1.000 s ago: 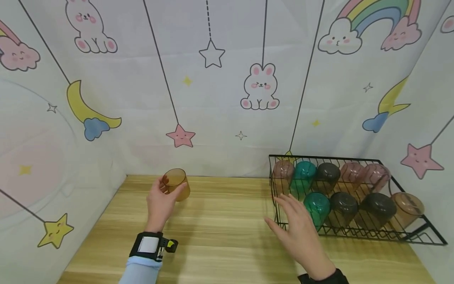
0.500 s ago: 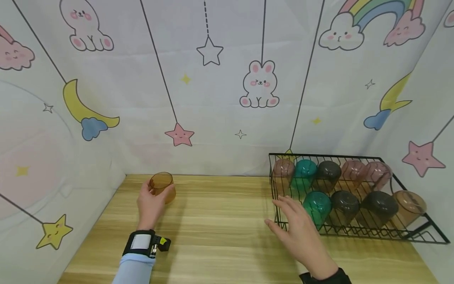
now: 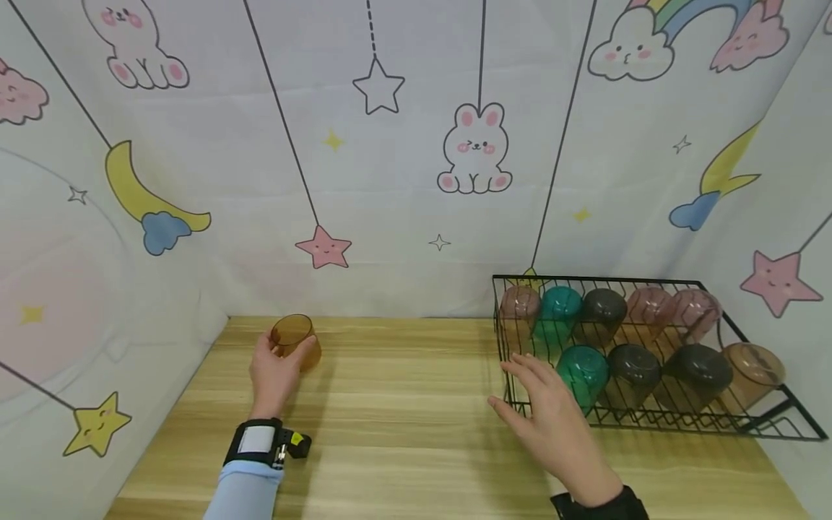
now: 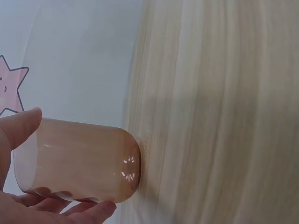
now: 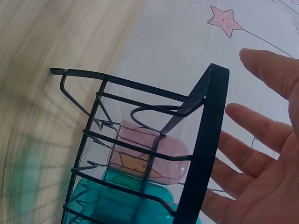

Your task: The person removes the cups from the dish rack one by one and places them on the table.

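Observation:
My left hand (image 3: 276,379) holds an amber glass (image 3: 295,332) upright near the table's back left. In the left wrist view, the thumb lies along one side of the glass (image 4: 84,161), fingers along the other, and its rounded base sits right at the wood. My right hand (image 3: 559,430) hovers with spread fingers beside the left end of a black wire rack (image 3: 770,417), holding nothing. The right wrist view has that hand's fingers (image 5: 259,161) alongside the rack's flat bar (image 5: 217,116). Upside-down glasses fill the rack, including a green glass (image 3: 583,372) closest to the right hand.
Two rows stand in the rack: pink glasses (image 3: 650,307), a teal glass (image 3: 560,307), several dark grey glasses (image 3: 695,372) and a tan glass (image 3: 754,368). A wooden table (image 3: 403,433) meets a cartoon-printed white backdrop (image 3: 403,282) behind and at both sides.
My left hand has shifted the amber glass leftward, mostly in the first half second, then it stays nearly still. The right hand keeps its place by the rack. The head view has tilted slightly.

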`<state>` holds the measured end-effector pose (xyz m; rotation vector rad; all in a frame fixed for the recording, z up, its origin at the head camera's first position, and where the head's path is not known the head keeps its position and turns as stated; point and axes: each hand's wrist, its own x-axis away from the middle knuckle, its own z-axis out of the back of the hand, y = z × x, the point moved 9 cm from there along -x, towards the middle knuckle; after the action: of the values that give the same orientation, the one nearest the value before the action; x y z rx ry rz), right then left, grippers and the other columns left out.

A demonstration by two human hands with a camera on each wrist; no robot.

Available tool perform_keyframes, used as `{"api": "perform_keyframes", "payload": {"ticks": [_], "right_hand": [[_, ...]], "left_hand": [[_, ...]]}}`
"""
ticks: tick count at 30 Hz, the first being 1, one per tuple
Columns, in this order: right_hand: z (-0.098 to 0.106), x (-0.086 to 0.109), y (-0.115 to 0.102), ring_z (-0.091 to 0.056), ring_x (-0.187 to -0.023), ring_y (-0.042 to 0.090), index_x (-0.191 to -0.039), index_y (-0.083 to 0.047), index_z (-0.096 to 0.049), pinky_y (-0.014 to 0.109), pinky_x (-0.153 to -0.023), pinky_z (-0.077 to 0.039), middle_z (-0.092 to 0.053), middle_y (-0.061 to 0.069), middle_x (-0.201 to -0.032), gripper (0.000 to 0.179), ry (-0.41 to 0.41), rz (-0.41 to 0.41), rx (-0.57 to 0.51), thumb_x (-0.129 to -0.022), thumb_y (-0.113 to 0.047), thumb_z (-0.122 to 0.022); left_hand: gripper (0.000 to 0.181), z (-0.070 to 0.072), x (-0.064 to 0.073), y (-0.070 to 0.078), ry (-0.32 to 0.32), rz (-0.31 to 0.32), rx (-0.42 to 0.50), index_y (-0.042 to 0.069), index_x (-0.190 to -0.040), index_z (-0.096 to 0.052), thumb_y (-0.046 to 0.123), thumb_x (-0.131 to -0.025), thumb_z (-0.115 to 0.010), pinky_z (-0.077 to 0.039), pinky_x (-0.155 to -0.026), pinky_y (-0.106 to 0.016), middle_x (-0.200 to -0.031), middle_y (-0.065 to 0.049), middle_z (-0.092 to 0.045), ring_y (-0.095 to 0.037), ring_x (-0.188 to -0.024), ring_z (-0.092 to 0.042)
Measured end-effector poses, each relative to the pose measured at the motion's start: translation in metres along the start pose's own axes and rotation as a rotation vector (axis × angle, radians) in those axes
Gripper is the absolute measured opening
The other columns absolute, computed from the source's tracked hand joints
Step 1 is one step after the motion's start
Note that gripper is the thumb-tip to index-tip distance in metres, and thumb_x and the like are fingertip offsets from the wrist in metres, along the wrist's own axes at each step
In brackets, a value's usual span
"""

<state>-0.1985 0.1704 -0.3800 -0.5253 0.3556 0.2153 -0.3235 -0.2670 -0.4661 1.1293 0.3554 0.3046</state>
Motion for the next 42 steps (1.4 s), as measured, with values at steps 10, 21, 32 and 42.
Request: {"api": "perform_keyframes", "payload": {"ticks": [10, 21, 32, 42], "right_hand": [[0.003, 0.001, -0.004, -0.047, -0.125, 0.028, -0.124, -0.017, -0.059, 0.052, -0.097, -0.043, -0.052, 0.008, -0.135, 0.052, 0.022, 0.037, 0.006, -0.080, -0.042, -0.072], [0.033, -0.008, -0.007, -0.047, -0.123, 0.032, -0.119, -0.014, -0.062, 0.054, -0.095, -0.043, -0.054, 0.012, -0.131, 0.050, 0.080, 0.127, 0.059, -0.078, -0.036, -0.075], [0.043, -0.022, 0.025, -0.025, -0.135, 0.046, -0.131, -0.015, -0.053, 0.071, -0.099, -0.025, -0.036, 0.022, -0.145, 0.071, -0.236, 0.011, 0.307, -0.069, -0.029, -0.083], [0.039, -0.025, 0.046, -0.022, -0.134, 0.051, -0.134, -0.013, -0.050, 0.073, -0.097, -0.024, -0.030, 0.026, -0.146, 0.078, -0.293, -0.038, 0.331, -0.065, -0.015, -0.084]], "left_hand": [[0.091, 0.005, 0.003, 0.001, -0.003, 0.010, -0.033, 0.009, -0.142, -0.030, 0.050, -0.074, -0.074, -0.039, -0.103, -0.049, -0.141, -0.017, -0.042, -0.035, -0.130, -0.042], [0.092, 0.008, 0.036, 0.073, 0.129, -0.201, -0.142, 0.013, -0.148, -0.019, 0.047, -0.079, -0.070, -0.025, -0.111, -0.052, -0.154, -0.011, -0.014, -0.030, -0.141, -0.018], [0.074, -0.052, 0.108, 0.135, -0.123, -0.486, -0.256, 0.010, -0.145, -0.031, 0.039, -0.085, -0.066, -0.033, -0.107, -0.054, -0.152, -0.014, -0.024, -0.031, -0.140, -0.026], [0.069, -0.113, 0.140, 0.132, -0.435, -0.456, -0.412, 0.011, -0.140, -0.042, 0.047, -0.086, -0.063, -0.033, -0.109, -0.049, -0.146, -0.013, -0.038, -0.029, -0.138, -0.032]]}}
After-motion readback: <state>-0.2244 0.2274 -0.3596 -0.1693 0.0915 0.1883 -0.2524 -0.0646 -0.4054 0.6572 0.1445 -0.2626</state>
